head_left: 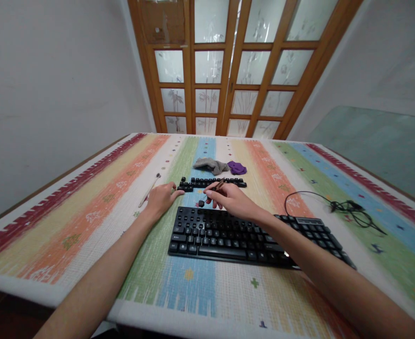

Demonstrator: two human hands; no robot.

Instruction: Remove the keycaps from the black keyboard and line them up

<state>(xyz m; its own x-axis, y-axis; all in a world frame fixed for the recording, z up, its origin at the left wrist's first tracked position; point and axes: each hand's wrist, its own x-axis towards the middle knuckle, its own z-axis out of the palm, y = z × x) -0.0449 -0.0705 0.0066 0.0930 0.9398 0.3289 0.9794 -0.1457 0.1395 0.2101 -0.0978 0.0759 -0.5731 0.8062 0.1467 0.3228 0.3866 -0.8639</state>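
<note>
A black keyboard (228, 238) lies in front of me, with bare posts where its upper-left keys were. Behind it, several loose black keycaps (211, 182) stand in rows. My left hand (162, 197) rests at the left end of these rows, thumb and forefinger apart, the thumb touching or almost touching the nearest keycaps. My right hand (230, 197) is above the keyboard's back edge, fingers closed around a thin brownish tool (220, 184), mostly hidden by the fingers. A single black keycap (202, 203) is just below the right fingertips; whether the tool grips it cannot be told.
A small brush with a pale handle (147, 192) lies left of my left hand. A grey cloth (211, 165) and a purple cloth (237, 167) lie behind the keycaps. The bundled keyboard cable (352, 207) sits at the right on the striped tablecloth (189, 287).
</note>
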